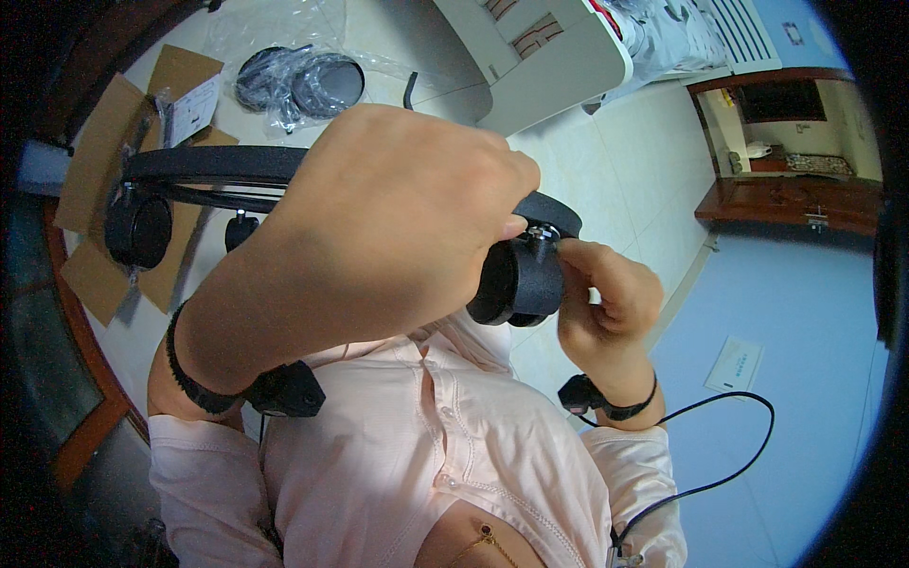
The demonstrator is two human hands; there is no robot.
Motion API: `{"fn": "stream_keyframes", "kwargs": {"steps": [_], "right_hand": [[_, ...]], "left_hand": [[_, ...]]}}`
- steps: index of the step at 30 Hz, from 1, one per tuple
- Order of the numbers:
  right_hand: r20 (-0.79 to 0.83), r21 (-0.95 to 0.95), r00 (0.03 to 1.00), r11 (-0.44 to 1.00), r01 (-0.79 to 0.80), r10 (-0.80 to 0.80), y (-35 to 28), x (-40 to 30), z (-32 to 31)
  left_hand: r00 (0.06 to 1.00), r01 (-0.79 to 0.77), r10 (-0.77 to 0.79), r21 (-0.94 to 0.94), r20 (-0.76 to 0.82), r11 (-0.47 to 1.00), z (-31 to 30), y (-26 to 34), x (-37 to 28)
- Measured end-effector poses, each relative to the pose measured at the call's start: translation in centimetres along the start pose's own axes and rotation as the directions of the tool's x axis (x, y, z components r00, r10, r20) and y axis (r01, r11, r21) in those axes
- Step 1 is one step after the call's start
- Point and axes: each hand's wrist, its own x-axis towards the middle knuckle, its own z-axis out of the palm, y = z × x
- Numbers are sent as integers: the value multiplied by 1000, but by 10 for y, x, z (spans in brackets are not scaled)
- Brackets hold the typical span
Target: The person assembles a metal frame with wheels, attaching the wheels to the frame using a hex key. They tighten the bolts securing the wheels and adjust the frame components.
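Observation:
Across the view stretches a black wheeled base [213,163], which looks like a chair base, with its casters hanging down. My left hand [405,213] lies over it and grips it near its right end, its thumb beside a black twin-wheel caster [538,277] with a shiny metal stem [543,232]. My right hand [611,291] pinches that caster at its right side, close to the stem. Further left hang a large caster [138,231] and a smaller-looking caster [241,228]. My left hand and forearm hide the middle of the base.
An opened cardboard box [106,163] with a printed sheet [193,110] stands at left. Plastic-wrapped black round parts [327,85] and a bent black rod [410,90] lie on the tiled floor [603,163]. White furniture [554,78] stands ahead; a black cable [746,468] loops at right.

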Motion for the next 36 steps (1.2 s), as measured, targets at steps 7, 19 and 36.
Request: {"fn": "stream_keyframes", "kwargs": {"steps": [7, 19, 36], "right_hand": [[-111, 15, 991, 997, 70, -68, 20, -20, 37], [-138, 185, 990, 983, -10, 36, -10, 18, -37], [-46, 211, 998, 977, -25, 36, -26, 40, -25]], "left_hand": [[1000, -13, 12, -25, -20, 1000, -5, -4, 0], [1000, -2, 2, -16, -4, 1000, -3, 0, 0], [999, 11, -11, -24, -34, 1000, -2, -2, -2]]}}
